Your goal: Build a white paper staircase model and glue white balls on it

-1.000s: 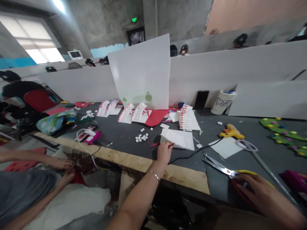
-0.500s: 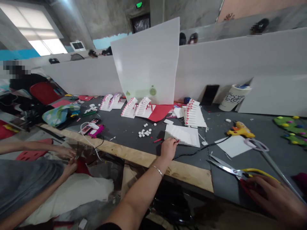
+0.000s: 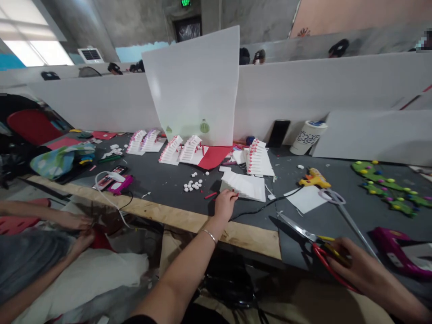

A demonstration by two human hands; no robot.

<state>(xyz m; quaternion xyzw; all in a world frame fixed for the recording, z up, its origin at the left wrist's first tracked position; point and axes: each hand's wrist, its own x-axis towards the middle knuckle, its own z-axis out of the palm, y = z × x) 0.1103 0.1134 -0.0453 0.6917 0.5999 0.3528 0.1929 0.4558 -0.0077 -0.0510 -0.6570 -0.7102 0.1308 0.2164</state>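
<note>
My left hand (image 3: 225, 203) reaches to the near edge of a white stepped paper piece (image 3: 245, 186), its fingers closed on a small red piece (image 3: 235, 195). A red strip (image 3: 211, 195) lies left of the hand, beside several small white round pieces (image 3: 193, 185). At the right, my right hand (image 3: 353, 261) grips scissors (image 3: 300, 229) by their red and yellow handles, the blades closed and pointing left over the dark table. More stepped white pieces with red dots (image 3: 258, 157) stand behind.
A yellow glue gun (image 3: 315, 178), a white sheet (image 3: 306, 199), a cup (image 3: 308, 137) and a phone (image 3: 278, 133) are right of centre. A black cable crosses the table. At the left, another person's hands (image 3: 84, 229) hold red material beside a magenta device (image 3: 121, 184).
The view has turned right. The scissors blades, slightly apart before, have come together. My left hand remains at the near edge of the stepped piece.
</note>
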